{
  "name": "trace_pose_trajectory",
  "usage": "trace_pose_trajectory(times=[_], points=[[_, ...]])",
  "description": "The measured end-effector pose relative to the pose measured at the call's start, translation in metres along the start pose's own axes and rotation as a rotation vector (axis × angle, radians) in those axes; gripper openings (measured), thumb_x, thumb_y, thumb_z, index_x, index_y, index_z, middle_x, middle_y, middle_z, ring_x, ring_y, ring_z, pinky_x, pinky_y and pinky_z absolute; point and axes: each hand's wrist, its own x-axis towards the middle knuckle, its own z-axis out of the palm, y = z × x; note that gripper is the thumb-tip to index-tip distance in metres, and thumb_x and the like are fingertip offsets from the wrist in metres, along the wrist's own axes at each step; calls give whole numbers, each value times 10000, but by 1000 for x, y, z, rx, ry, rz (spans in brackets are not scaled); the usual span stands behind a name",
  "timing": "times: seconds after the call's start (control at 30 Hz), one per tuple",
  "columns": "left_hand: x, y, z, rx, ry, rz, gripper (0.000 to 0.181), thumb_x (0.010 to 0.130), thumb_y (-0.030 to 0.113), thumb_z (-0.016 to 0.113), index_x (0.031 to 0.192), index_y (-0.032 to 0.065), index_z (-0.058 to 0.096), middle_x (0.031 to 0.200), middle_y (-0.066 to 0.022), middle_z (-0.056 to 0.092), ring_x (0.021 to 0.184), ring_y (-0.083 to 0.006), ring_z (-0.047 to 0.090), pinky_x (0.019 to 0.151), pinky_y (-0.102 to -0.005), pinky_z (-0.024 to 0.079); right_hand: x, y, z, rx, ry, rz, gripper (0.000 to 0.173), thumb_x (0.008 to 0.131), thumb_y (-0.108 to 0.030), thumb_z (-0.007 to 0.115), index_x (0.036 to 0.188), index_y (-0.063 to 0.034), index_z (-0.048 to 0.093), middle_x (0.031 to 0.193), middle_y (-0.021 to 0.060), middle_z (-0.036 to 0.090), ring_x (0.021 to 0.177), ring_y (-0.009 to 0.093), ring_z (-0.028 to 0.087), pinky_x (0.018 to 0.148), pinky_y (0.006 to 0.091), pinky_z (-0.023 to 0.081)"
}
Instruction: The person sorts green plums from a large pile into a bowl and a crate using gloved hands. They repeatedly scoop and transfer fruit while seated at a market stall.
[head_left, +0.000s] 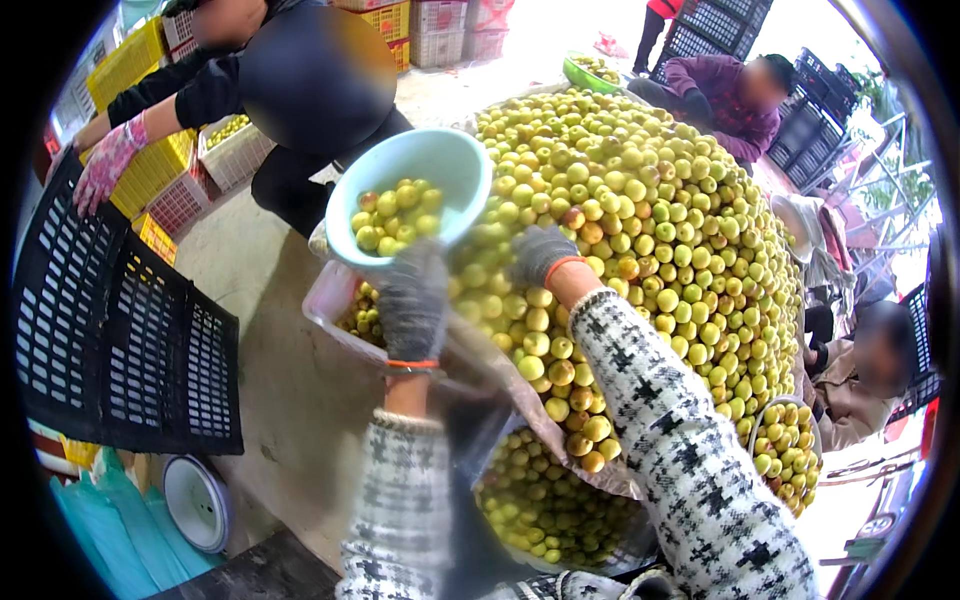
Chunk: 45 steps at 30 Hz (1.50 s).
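A large heap of yellow-green, jujube-like fruit (660, 225) lies before me, some with reddish-brown patches. My left hand (414, 300), in a grey knit glove with an orange band, is blurred at the near rim of a pale blue basin (457, 169). Several fruits (397, 214) sit in this tilted basin; whether my fingers grip it is unclear. My right hand (544, 255), gloved alike, touches the heap's left side, its fingertips hidden or blurred among the fruit. Below my forearms more fruit (555, 502) lies in a container partly covered by a plastic sheet (525, 397).
A pale pink crate (319, 304) holds fruit beneath the basin. At left, a person's pink-gloved hand (112, 161) is on a black crate (127, 330). Other people (720, 97) sit around the heap. A bucket of fruit (787, 450) stands right; a white basin (196, 502) lies lower left.
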Motion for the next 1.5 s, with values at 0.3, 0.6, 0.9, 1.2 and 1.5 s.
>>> trace_pose_trajectory(times=[0.3,0.6,0.9,1.2,1.5], points=[[-53,16,49,759,-803,145,662,814,428,641,1337,62,466,1327,-190,486,1277,-345,422,1062,-519,321,-1,43,-57,387,974,-316,371,843,-410,669,1043,-98,689,964,153,632,877,292,635,767,367,526],[-61,31,72,782,-1102,180,796,768,493,636,1390,56,402,1354,-180,454,1287,-331,428,1101,-559,240,46,-41,-66,480,908,-301,424,837,-405,673,1082,-59,675,1110,158,612,1068,298,575,954,409,467],[-56,25,67,672,-983,129,942,785,509,653,1476,13,247,1406,-227,431,1312,-351,422,1095,-569,273,-48,40,83,105,785,-156,368,791,-435,671,989,-125,662,971,100,612,904,298,595,814,415,477],[-78,37,79,672,-1125,315,727,835,326,640,1480,201,327,1439,-273,370,1319,-427,385,1095,-503,310,-141,71,88,375,531,16,354,788,-430,657,945,-113,681,962,131,626,944,319,597,831,426,478],[-64,8,57,493,-1073,316,560,821,237,633,1361,157,504,1285,-206,559,1126,-359,578,964,-418,463,-206,97,116,84,558,59,168,769,-242,647,887,-124,673,974,74,630,887,284,606,759,419,494]])
